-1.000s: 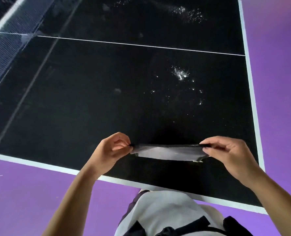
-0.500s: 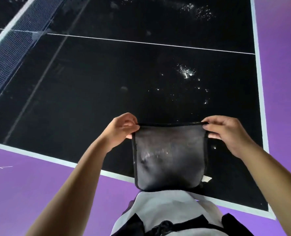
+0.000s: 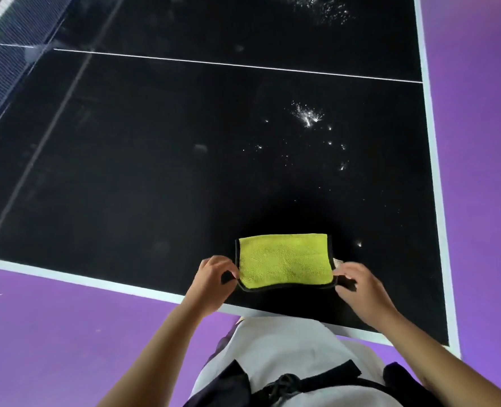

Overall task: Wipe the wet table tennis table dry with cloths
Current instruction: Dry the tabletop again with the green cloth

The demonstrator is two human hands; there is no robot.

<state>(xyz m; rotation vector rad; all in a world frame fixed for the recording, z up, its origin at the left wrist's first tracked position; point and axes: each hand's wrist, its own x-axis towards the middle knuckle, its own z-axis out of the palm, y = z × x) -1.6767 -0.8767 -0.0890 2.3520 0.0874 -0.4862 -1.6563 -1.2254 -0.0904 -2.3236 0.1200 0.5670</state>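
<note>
The left grip (image 3: 214,277) and right grip (image 3: 360,289) are each pinching a near corner of the yellow-green cloth (image 3: 284,262) — it is spreading away from the fingers, over the black tabletop (image 3: 155,186). Beyond the grips, water droplets (image 3: 308,116) are glistening — farther left, the net (image 3: 5,54) is standing.

Yellow-green cloth (image 3: 284,261) with black edging lies on the black table tennis table (image 3: 155,171), near its white near edge. Left hand (image 3: 212,279) pinches the near-left corner, right hand (image 3: 359,286) the near-right. Water droplets (image 3: 308,116) glint beyond the cloth. Net (image 3: 5,54) at far left; purple floor (image 3: 52,333) around.
</note>
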